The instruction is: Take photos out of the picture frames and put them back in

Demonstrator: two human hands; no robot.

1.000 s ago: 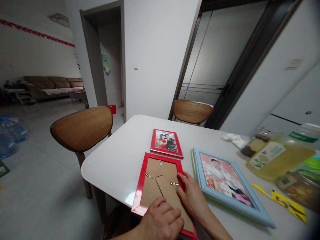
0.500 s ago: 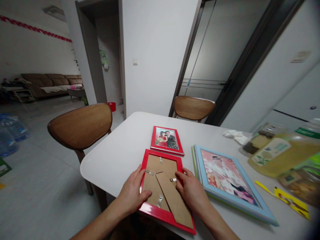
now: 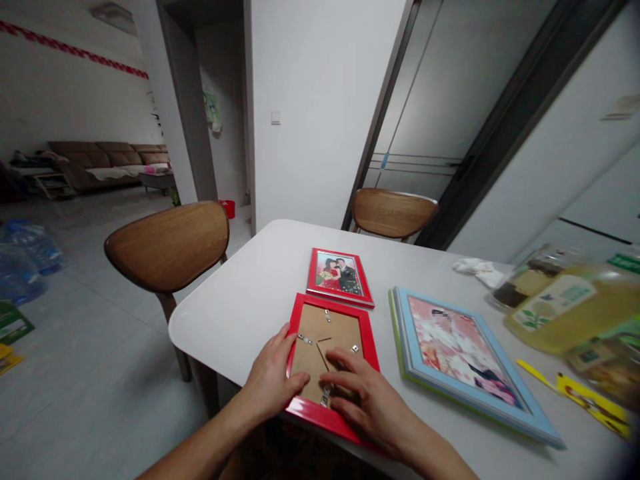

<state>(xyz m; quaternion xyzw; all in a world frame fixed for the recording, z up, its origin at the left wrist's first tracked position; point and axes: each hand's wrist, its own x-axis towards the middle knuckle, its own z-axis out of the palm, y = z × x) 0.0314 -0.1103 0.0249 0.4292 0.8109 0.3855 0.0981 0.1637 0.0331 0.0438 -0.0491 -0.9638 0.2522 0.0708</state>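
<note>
A red picture frame lies face down at the table's near edge. Its brown backboard shows, with several small metal clips around the rim and a stand leg mostly covered by my hand. My left hand grips the frame's left side, thumb resting on the backboard. Over the lower part of the backboard is my right hand, fingers apart and bent, their tips close to the bottom clip. Whether they touch it I cannot tell. Just beyond lies a second red frame, face up with a photo of a couple.
To the right lies a stack of frames, a light blue one on top. A yellow packaged item, an oil bottle, jars and crumpled tissue stand further right. Wooden chairs flank the white table.
My right hand has left the frame's right edge and moved down and left over the backboard, fingers spreading. The right-hand clip now sits at a different angle. My left hand keeps its hold.
</note>
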